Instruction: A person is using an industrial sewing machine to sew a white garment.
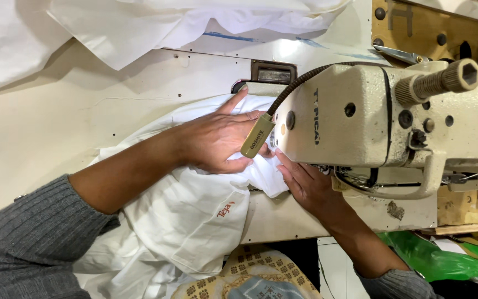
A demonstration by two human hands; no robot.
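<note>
My left hand [219, 135] lies flat, fingers together, pressing white cloth [186, 216] onto the bed of a cream sewing machine [360, 119]. Its fingertips reach toward the needle area, which the machine head and a small lamp on a flexible neck [258, 135] hide. My right hand [305, 185] comes in from below the machine head, fingers on the folded edge of the same cloth. The cloth bunches toward my lap and carries a small orange mark. Both sleeves are grey knit.
More white cloth [139, 27] is heaped at the far side of the cream table [40, 133]. Scissors [402, 55] rest behind the machine head. Green plastic [443, 254] lies low at the right. A patterned cushion [250, 277] sits below the table edge.
</note>
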